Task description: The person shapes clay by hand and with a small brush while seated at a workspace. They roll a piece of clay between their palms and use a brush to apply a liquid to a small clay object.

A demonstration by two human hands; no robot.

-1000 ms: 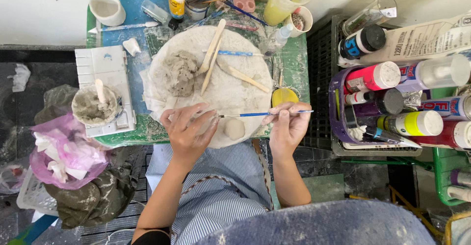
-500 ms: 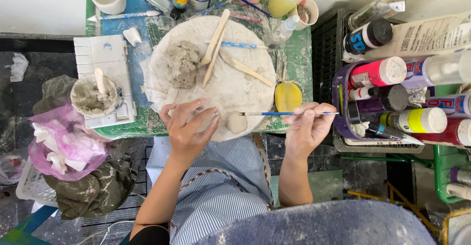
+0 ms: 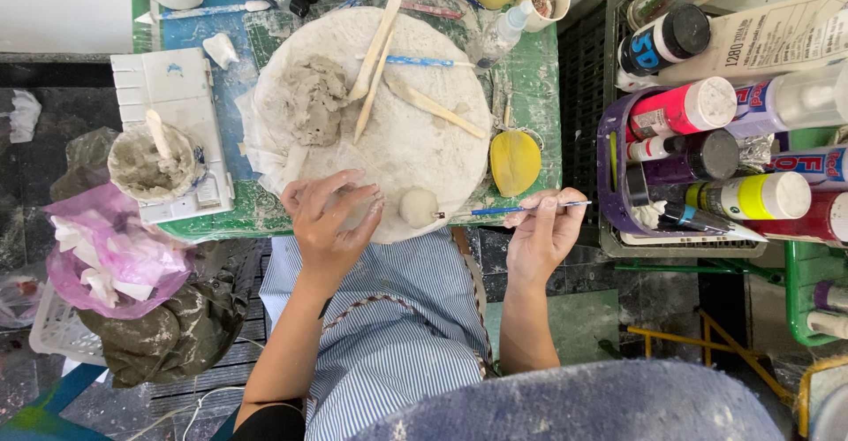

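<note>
Grey-white clay forms the small ball (image 3: 419,206), which rests on the near edge of the round work board (image 3: 442,154), at about 6 o'clock on that board. The ball looks smooth, roughly spherical and matt, pale like the board beneath it.

The right hand (image 3: 541,239) pinches a thin blue-handled tool (image 3: 515,209) between thumb and fingertips; the tool lies level, its tip at the ball's 3 o'clock side, touching or just short of it. The left hand (image 3: 329,220) sits at the ball's 9 o'clock, fingers curled and slightly apart, gripping nothing; whether a fingertip touches the ball cannot be told.

Risks, as judged:
- The ball sits at the board's rim with the striped apron (image 3: 389,335) below. A sideways push from the tool could roll it off, since nothing braces it.
- Excess tip pressure could dent or pierce the soft surface.
- The yellow sponge (image 3: 515,162), at 2 o'clock from the ball, lies near the tool shaft and could be knocked.
</note>
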